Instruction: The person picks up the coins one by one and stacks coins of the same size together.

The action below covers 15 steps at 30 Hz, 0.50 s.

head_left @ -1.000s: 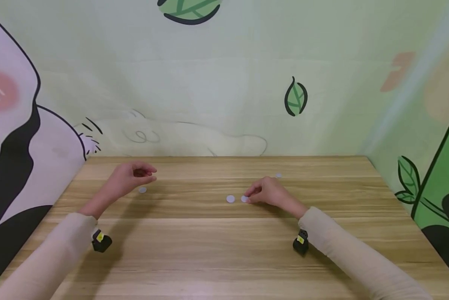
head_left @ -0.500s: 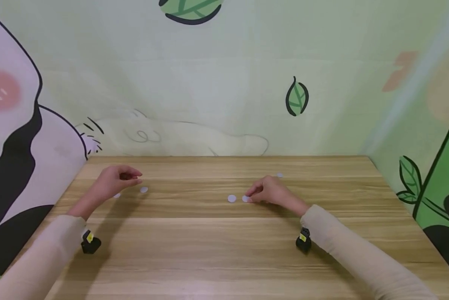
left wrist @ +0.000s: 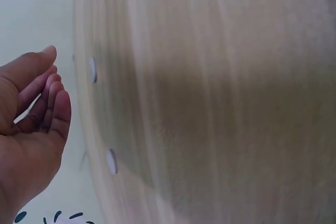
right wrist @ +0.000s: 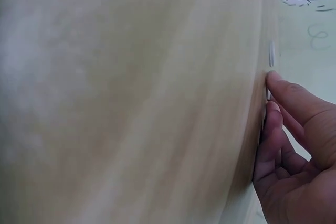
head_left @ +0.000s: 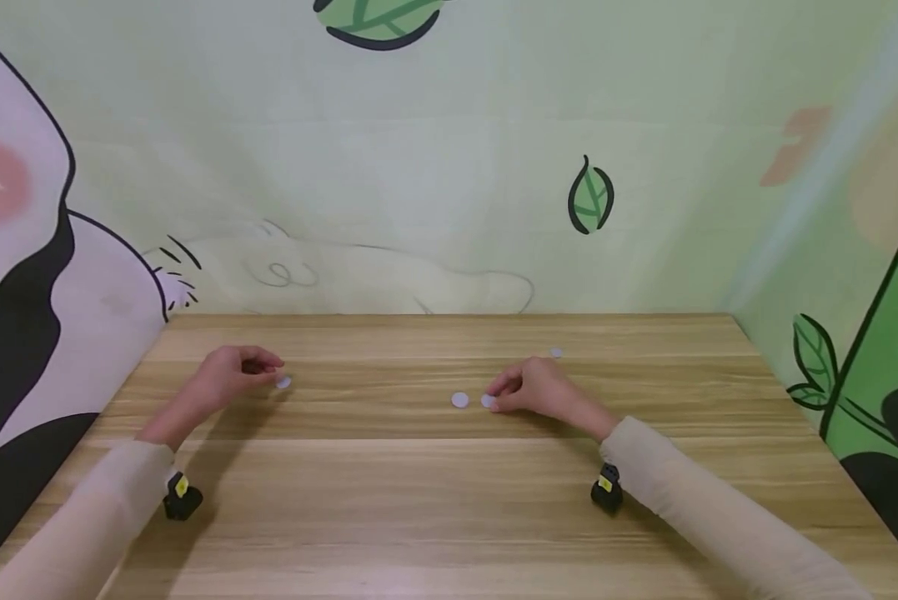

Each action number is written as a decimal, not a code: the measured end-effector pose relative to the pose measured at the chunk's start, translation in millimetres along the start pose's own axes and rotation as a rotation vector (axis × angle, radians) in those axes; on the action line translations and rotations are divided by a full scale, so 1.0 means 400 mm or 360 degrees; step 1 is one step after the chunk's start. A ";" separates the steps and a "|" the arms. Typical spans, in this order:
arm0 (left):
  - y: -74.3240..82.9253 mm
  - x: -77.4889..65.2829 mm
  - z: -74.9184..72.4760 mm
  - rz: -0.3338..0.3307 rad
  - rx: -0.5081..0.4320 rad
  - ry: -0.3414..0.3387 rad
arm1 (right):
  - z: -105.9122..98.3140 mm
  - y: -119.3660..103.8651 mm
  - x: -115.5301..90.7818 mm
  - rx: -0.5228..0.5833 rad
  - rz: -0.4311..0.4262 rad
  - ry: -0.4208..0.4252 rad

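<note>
My left hand (head_left: 231, 373) hovers over the left part of the table, thumb and fingers loosely bent with a gap between them. A flat white round disc (head_left: 283, 382) lies just under its fingertips. In the left wrist view that hand (left wrist: 34, 119) holds nothing; one disc (left wrist: 93, 70) lies near the fingertips and another (left wrist: 112, 161) farther along the wood. My right hand (head_left: 540, 388) rests low at mid-table, thumb and finger pinching the edge of a white disc (head_left: 487, 401), partly covered by them. Just left of it lies another white disc (head_left: 459, 400).
A further white disc (head_left: 557, 353) lies behind my right hand, near the back of the wooden table (head_left: 388, 508). Behind the table hangs a pale green cloth wall (head_left: 418, 167) printed with leaves and a panda. Each wrist wears a small black camera (head_left: 608, 490).
My left hand has moved left, then lowered toward the table, and its fingertips now overlap a disc in the head view. The right hand stays at its disc.
</note>
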<state>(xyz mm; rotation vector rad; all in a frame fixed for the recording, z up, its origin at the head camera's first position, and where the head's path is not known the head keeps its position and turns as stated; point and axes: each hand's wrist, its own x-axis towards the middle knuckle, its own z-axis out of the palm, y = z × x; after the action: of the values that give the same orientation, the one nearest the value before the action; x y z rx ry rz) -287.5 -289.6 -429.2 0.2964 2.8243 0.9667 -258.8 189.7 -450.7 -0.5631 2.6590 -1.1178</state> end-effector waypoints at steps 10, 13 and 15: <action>-0.003 -0.011 0.026 -0.0111 -0.0008 -0.0016 | 0.008 -0.006 0.007 -0.0077 -0.0046 0.0029; -0.001 -0.010 0.030 -0.0107 0.0008 -0.0014 | 0.006 -0.010 0.008 -0.0137 -0.0048 0.0037; 0.001 -0.009 0.031 -0.0116 0.0019 -0.0023 | 0.007 -0.013 0.008 -0.0160 -0.0046 0.0042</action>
<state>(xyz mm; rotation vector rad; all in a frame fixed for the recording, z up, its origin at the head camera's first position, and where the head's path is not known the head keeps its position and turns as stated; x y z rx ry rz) -281.5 -282.8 -438.4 0.1994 2.8073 0.9297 -259.5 183.3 -449.0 -0.6107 2.7502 -1.0104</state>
